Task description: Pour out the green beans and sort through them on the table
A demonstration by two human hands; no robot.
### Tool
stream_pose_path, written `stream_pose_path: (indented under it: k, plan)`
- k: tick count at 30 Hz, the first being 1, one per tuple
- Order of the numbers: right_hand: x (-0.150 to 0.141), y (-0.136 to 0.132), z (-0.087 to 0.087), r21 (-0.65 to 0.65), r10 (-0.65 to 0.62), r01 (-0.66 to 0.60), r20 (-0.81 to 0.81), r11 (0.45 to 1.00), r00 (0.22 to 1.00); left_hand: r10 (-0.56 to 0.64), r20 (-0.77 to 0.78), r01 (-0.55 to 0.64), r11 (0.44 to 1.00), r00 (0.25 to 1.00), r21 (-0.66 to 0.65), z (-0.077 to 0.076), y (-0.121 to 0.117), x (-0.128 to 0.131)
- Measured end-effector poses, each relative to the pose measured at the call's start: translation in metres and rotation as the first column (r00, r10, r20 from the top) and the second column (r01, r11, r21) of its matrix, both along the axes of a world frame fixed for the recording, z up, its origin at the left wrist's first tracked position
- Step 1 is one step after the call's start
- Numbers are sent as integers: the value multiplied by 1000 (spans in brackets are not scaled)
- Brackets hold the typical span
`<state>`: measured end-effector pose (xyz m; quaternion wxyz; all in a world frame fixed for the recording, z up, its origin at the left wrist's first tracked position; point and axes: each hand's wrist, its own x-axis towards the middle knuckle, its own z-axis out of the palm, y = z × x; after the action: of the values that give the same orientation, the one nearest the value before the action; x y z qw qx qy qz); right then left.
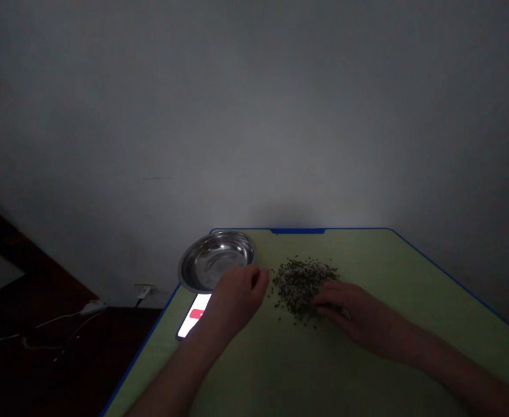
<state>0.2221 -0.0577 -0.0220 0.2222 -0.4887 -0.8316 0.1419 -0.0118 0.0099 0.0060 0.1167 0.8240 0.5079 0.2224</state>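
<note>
A loose pile of small dark grains mixed with pale ones (pixel 297 284) lies on the table, with stray grains around its edge. My right hand (pixel 341 307) is at the pile's right side, its thumb and fingers drawn together against the grains. What the fingertips pinch, if anything, is too small to make out. My left hand (pixel 243 289) is closed, held between the pile and a shiny metal bowl (pixel 193 278), in front of the bowl's near right rim. Its fingers are curled, and their contents are hidden. No contents can be seen in the visible part of the bowl.
A phone with a lit white and red screen (pixel 192 318) lies below the bowl, partly behind my left forearm. The green table (pixel 367 249) has a blue edge and stands against a grey wall (pixel 323 116). White cables and a power strip (pixel 93 307) are at the lower left.
</note>
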Motion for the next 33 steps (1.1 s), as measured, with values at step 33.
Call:
stream_pose_path:
  k: [33]
  plan:
    - [-66,94,-5,350,85,-149,193,925,978,-249,325,79,886,913,457,11,-24,-5]
